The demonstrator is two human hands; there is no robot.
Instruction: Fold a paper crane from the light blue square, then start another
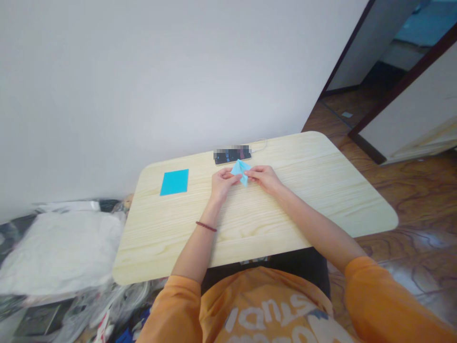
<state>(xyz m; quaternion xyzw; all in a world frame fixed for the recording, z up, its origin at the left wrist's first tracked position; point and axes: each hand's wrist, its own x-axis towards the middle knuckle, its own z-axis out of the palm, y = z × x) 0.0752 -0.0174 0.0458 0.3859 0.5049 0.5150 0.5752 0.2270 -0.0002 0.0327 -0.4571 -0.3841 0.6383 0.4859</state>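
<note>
A light blue piece of folded paper [240, 167] is held between both hands, just above the middle of the table. My left hand [223, 183] pinches its left side, thumb on top. On the right side, the thumb and fingers of my right hand [263, 177] close on its edge. The paper has a pointed top and a lower point hanging down between the hands. To the left lies a square stack of blue paper [174, 182], flat on the table and apart from my hands.
The pale wooden table [285, 228] stands against a white wall [160, 71]. A phone [232, 155] with a white cable [262, 145] lies at its back edge. Bags and clutter [64, 247] fill the floor at left. A doorway [371, 62] opens at right.
</note>
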